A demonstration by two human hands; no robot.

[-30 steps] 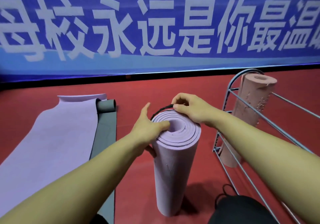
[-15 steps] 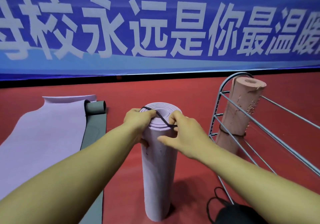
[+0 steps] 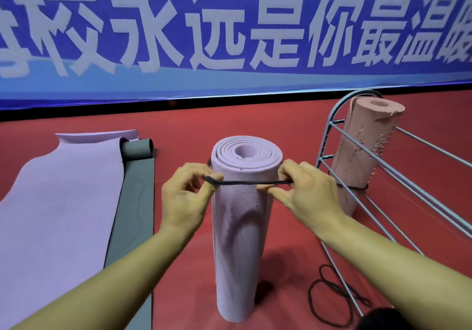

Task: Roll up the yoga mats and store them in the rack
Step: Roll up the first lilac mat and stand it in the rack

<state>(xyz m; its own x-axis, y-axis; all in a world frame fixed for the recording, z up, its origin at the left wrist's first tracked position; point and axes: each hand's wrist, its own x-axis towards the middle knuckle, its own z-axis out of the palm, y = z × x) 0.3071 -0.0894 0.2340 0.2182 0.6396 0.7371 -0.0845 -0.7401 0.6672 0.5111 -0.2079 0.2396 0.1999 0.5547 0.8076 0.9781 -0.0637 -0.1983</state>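
Note:
A rolled lilac yoga mat (image 3: 240, 240) stands upright on the red floor in the middle of the head view. A black elastic band (image 3: 251, 182) is stretched around its upper part. My left hand (image 3: 185, 199) pinches the band at the roll's left side, and my right hand (image 3: 304, 191) pinches it at the right side. To the right stands a grey wire rack (image 3: 398, 184) holding an upright pink rolled mat (image 3: 365, 156) with a black band around it.
On the left floor a lilac mat (image 3: 58, 202) lies flat over a grey mat (image 3: 135, 202) whose far end is curled. Loose black bands (image 3: 332, 296) lie by the rack's near end. A blue banner (image 3: 229, 36) covers the wall behind.
The band has moved from the top end of the lilac roll down around its upper part. Both hands dropped to the roll's sides, stretching the band between them.

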